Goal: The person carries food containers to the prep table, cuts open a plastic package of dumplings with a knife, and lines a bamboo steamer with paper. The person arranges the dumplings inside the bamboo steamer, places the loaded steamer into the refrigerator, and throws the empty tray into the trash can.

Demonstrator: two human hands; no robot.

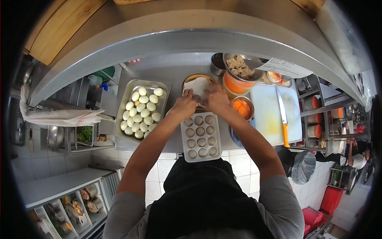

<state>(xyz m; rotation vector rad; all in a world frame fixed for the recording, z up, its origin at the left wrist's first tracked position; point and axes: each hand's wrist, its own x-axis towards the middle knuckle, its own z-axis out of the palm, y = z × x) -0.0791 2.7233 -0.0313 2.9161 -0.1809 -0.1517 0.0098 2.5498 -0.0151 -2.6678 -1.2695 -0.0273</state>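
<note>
My left hand (pixel 186 105) lies over the near left rim of a round vessel with a brown edge (pixel 185 82), its fingers stretched out onto something white and floury or paper-like (pixel 197 85) inside. On the right side of that vessel is my right hand (pixel 216 98), its fingers smeared by motion; whether they grip anything cannot be made out. Just below both hands sits a pale tray (pixel 184 137) with rows of round hollows, each holding or showing a greyish round shape (pixel 200 130). The tray's near end juts past the counter edge, close to the black apron (pixel 199 191).
Left stands a metal pan (pixel 124 97) of peeled eggs (pixel 137 118). Right are a bowl of minced filling (pixel 238 67), sliced carrots (pixel 241 106) and a cutting board (pixel 264 107) with an orange-handled knife (pixel 283 115). A steel shelf (pixel 191 40) spans above. Another person (pixel 356 157) is far right.
</note>
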